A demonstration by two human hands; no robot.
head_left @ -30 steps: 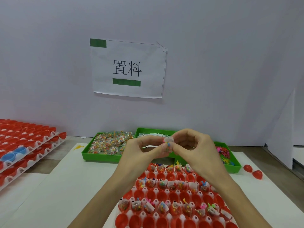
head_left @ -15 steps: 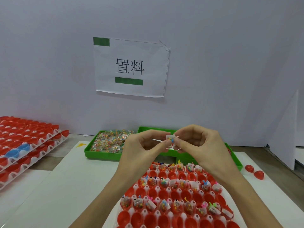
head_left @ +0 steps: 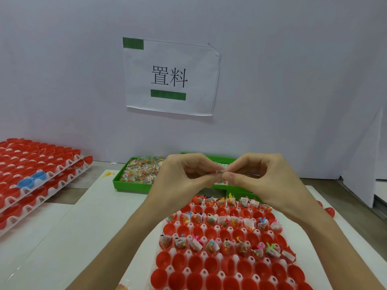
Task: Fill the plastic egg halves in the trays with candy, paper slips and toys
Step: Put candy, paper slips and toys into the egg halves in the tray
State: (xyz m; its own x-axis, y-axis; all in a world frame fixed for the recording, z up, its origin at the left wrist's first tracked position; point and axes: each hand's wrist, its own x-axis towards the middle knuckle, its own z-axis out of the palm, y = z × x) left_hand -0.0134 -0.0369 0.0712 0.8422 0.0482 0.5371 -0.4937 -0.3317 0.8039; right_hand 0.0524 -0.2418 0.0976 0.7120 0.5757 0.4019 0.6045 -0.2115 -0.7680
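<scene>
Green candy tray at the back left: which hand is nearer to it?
Left. The left hand is raised beside the green candy tray's right end; the right hand is farther right.

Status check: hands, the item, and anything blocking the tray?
Both hands, left and right, pinch one small packet above the tray. Rows alternate filled and empty. Nothing blocking.

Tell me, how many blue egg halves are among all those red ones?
2. Both blue egg halves sit side by side in the stacked trays at far left: one, the other just nearer. More could be hidden in lower trays or outside the frame.
</scene>
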